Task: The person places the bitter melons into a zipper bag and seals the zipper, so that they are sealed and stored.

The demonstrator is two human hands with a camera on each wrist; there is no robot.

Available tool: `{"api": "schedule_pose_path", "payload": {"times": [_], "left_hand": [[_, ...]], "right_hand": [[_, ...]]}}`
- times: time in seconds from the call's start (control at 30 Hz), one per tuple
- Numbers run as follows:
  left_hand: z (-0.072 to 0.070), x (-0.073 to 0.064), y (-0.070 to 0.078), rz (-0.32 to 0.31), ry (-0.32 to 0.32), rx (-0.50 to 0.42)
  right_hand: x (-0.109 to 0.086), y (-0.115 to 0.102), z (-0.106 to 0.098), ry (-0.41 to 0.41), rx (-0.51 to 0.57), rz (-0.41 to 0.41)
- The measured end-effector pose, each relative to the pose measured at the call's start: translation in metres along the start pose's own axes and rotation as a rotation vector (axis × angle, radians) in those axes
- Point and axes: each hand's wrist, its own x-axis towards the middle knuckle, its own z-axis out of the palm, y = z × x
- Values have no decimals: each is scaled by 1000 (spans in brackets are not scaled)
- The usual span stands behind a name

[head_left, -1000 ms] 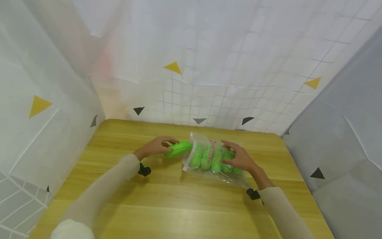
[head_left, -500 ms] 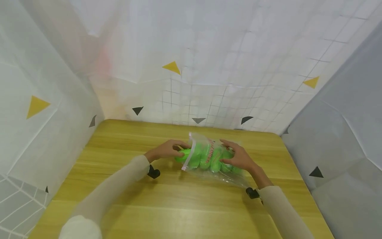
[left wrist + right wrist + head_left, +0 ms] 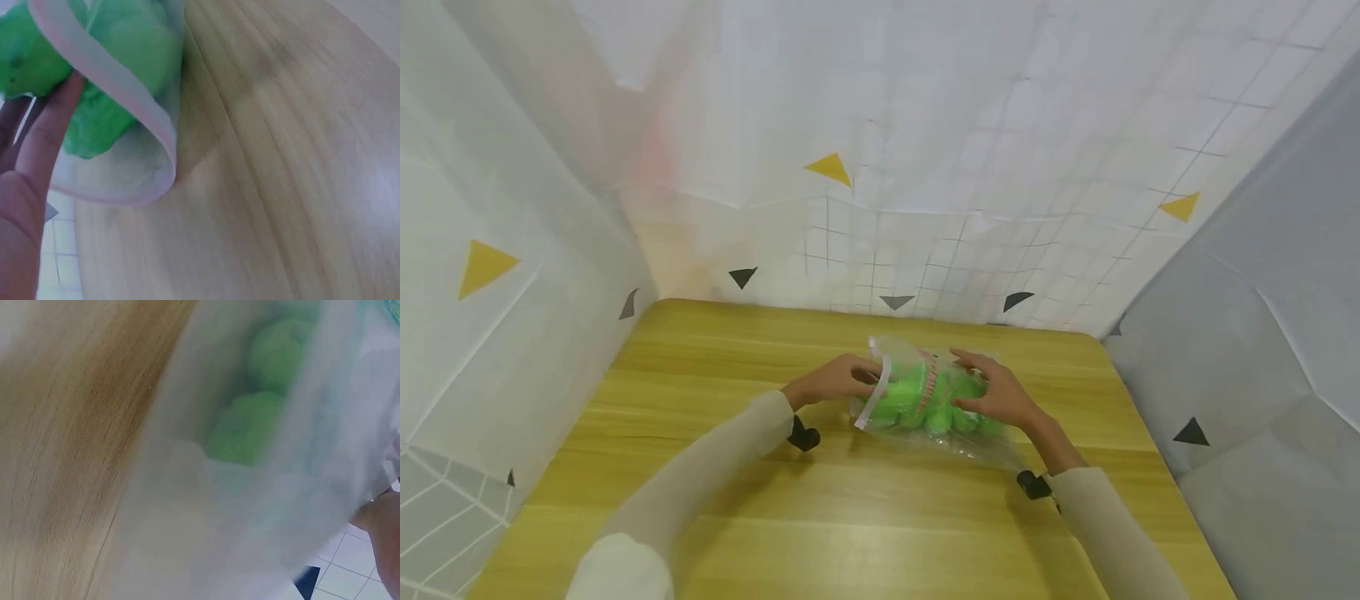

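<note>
A clear zip bag [image 3: 880, 392] with red lettering lies on the table, its mouth facing left, several green cucumbers [image 3: 958, 404] inside. At the mouth, my left hand [image 3: 835, 382] pinches one end of a bumpy green cucumber [image 3: 28, 53] between thumb and fingers; the rest of it is within the bag. The left wrist view has the fingertips [image 3: 72, 87] on that end, beside the bag's pale rim [image 3: 122, 81]. My right hand [image 3: 1003, 396] grips the bag over its right part, thumb and fingers spread around the cucumbers. In the right wrist view, cloudy plastic [image 3: 181, 506] hides most of that hand.
The wooden table [image 3: 865, 517] ends at a white backdrop [image 3: 925, 208] with yellow and dark triangles. Side sheets [image 3: 497, 350] stand left and right. A small black wrist device [image 3: 805, 435] hangs under each sleeve.
My left hand has moved right toward the bag, and the cucumber it holds has slid through the mouth among the others. My right hand has stayed in place on the bag.
</note>
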Motion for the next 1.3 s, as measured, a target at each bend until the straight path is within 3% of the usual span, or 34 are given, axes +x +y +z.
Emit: {"api": "schedule_pose_path", "payload": {"times": [0.23,0.4,0.63,0.7,0.77,1.07,1.3], "left_hand": [[5,9,1,6,4,-14],[9,17,2,14,64,80],[17,27,8,51,161,299],[17,28,10,78,185,332],[17,28,11,87,198,303],[16,24,9,104,126,214],[15,24,8,73,90,281]], "right_hand": [[0,-2,-1,2,-1,1],[0,-3,-1,-2,-4,0],[1,-6,-2,-2,-13,-10],[2,-7,-3,-1,-16,-9],[2,-6,-3,-1,-19,-11],[2,-3,-3,-2,-24,-24],[3,-8,-6,-9,-5,-29]]}}
